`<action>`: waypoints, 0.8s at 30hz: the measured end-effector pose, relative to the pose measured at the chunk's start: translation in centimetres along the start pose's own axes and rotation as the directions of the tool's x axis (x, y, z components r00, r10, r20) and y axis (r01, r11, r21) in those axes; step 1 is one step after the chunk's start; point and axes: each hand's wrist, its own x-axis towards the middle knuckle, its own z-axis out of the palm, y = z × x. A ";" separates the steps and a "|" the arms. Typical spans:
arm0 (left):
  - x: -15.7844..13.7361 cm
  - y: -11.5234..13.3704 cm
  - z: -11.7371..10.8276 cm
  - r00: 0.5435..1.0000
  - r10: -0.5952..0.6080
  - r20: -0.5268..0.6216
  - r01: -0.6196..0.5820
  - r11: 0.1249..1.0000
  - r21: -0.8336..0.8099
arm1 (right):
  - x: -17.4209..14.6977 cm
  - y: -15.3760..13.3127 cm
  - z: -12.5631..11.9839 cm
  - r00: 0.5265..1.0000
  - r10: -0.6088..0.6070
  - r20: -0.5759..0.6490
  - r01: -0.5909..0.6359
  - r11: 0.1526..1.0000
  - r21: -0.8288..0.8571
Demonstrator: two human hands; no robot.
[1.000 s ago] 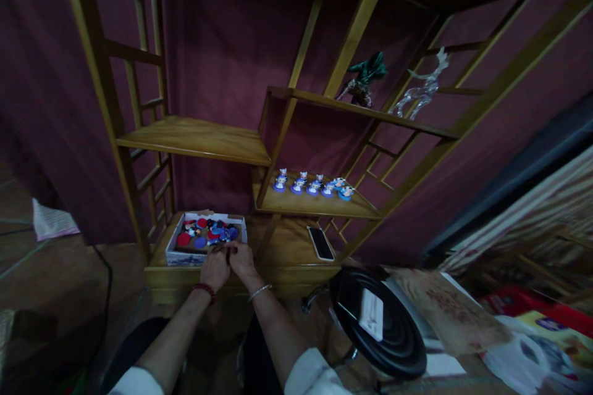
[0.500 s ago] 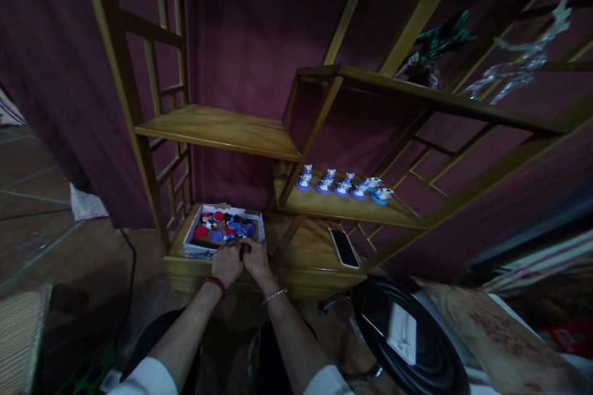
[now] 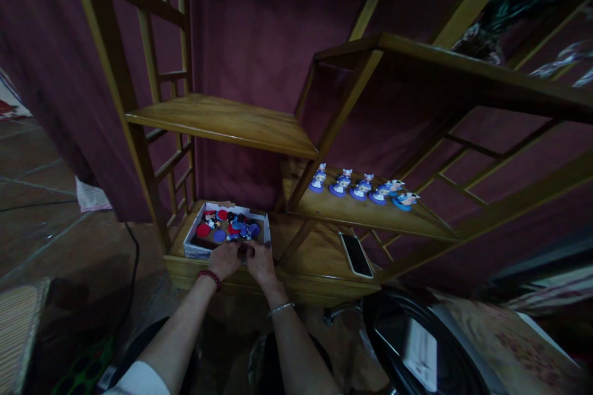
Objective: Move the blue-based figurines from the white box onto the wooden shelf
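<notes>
My left hand (image 3: 225,259), with a red bead bracelet at the wrist, and my right hand (image 3: 261,263), with a pale bracelet, meet at the near edge of a white cardboard box (image 3: 196,253). The fingers of both are closed and curled inward. Whatever lies between them is too small and dark to make out. Inside the box are a red disc (image 3: 203,230), a purple disc (image 3: 219,236) and several small figurines, among them a blue-purple one (image 3: 249,231) just beyond my fingertips.
The box stands on the low board of a wooden shelf (image 3: 306,247). A phone (image 3: 356,255) lies to its right. Several purple-based figurines (image 3: 340,184) line the raised shelf. A black stool (image 3: 417,339) stands at lower right, and a bare shelf board (image 3: 222,120) juts out above the box.
The view has shifted, so the shelf's right side appears further right. My hands remain together at the box's near edge, with the wrists slightly further apart.
</notes>
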 end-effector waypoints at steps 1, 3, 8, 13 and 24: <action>0.3 -0.2 0.0 1.000 -0.005 0.009 0.005 1.000 0.004 | 0.2 0.0 -0.1 1.000 -0.011 0.018 0.011 1.000 -0.028; 0.8 -0.6 0.0 1.000 -0.002 0.012 0.002 1.000 0.006 | 0.5 0.1 -0.2 0.998 -0.009 0.062 0.015 0.996 -0.090; 1.9 -1.6 -0.3 0.998 -0.005 0.067 0.004 1.000 0.013 | 1.5 0.5 -0.2 0.989 -0.007 0.146 0.031 0.986 -0.163; 2.8 -2.8 -0.5 0.997 -0.040 0.067 0.039 0.999 0.009 | 2.2 0.7 -0.3 0.986 -0.021 0.167 0.054 0.980 -0.193; 4.6 -4.3 -0.7 0.984 -0.106 0.143 0.102 0.994 0.033 | 4.0 2.3 0.8 0.976 0.055 0.212 -0.006 0.975 -0.223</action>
